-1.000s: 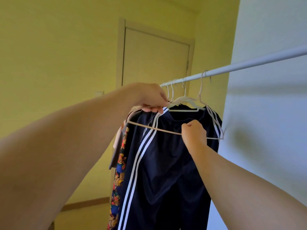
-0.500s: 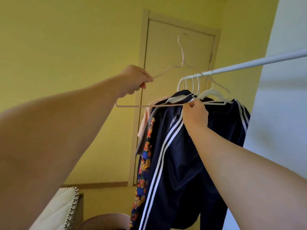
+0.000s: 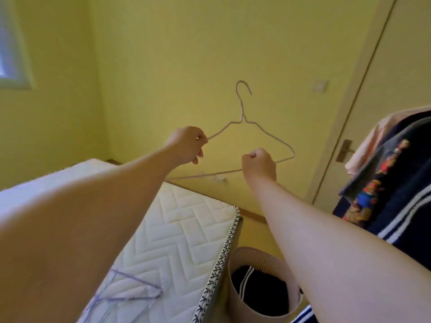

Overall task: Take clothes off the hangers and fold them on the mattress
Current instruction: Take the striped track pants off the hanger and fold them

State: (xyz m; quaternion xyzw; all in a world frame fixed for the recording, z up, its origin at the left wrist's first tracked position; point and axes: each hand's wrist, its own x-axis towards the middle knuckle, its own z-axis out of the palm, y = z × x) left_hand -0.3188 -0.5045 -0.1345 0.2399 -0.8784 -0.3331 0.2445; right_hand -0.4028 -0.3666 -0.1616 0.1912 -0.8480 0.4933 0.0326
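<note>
I see the wire hanger [image 3: 242, 119] held up in the air between both hands, hook upward, in front of the yellow wall [image 3: 175, 54] and above the far corner of the mattress [image 3: 186, 220]. No cloth hangs on it. The left hand [image 3: 187, 145] pinches the hanger's left shoulder with curled fingers. The right hand [image 3: 258, 163] is fisted round the bottom bar near its right end. The bar's left end runs behind my left forearm and I lose it there.

There is open room around the hanger on all sides, with only wall behind it. The mattress edge with its dark stitched trim runs down just beside the basket [image 3: 256, 255]. The door [image 3: 396, 89] and its handle [image 3: 345, 150] stand to the right.

The hanging clothes [image 3: 401, 183] sit at the right edge, cut off by the frame: a navy piece with white stripes, a cartoon-print piece and a pale pink one. I cannot see what they hang from. A second hanger [image 3: 137, 297], lavender, lies flat on the near part of the mattress, partly hidden behind my left arm.

The basket stands on the floor against the mattress side. Inside it lies a dark garment [image 3: 256, 292] with white stripes; my right forearm covers its right side.
</note>
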